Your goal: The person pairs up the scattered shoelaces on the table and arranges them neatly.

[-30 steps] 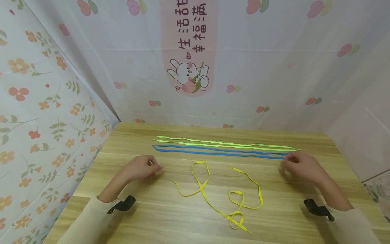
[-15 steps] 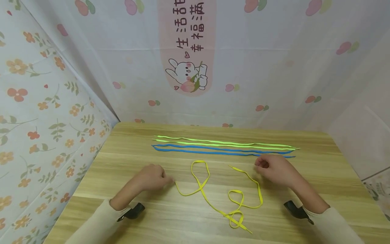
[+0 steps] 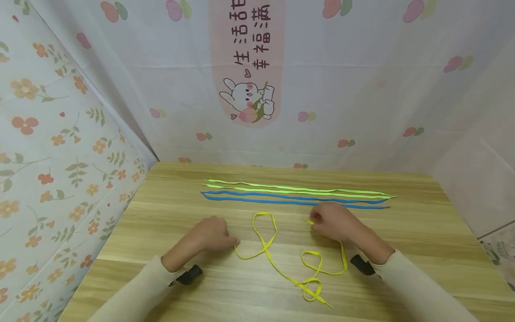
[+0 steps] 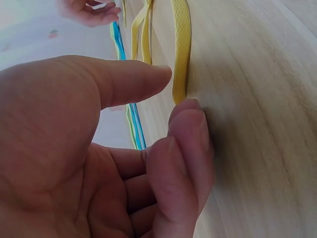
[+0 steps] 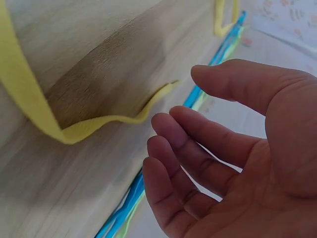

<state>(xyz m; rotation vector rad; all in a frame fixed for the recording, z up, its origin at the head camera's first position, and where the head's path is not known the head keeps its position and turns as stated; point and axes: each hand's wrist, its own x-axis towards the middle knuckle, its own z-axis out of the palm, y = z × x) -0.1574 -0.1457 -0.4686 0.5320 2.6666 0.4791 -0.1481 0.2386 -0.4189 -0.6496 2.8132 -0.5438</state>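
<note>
A yellow shoelace (image 3: 277,269) lies in loose loops on the table. At its left end is my left hand (image 3: 213,235). In the left wrist view that hand's thumb (image 4: 143,79) stands apart from its bent fingers (image 4: 185,144), and the yellow lace (image 4: 182,49) runs down to the fingertips, its tip hidden behind them. Over the lace's upper right stretch hovers my right hand (image 3: 335,221), covering part of it. The right wrist view shows its fingers (image 5: 171,183) loosely bent, thumb apart, nothing between them, near the lace's free tip (image 5: 163,91).
Behind the yellow lace, a blue shoelace (image 3: 257,201) and a light green shoelace (image 3: 281,188) lie stretched across the wooden table (image 3: 161,179), each doubled. A patterned white curtain (image 3: 362,98) hangs along the table's far edge.
My right hand has moved left from the right ends of the blue and green laces to above the yellow one. My left hand has moved right and nearer, to the yellow lace's left end.
</note>
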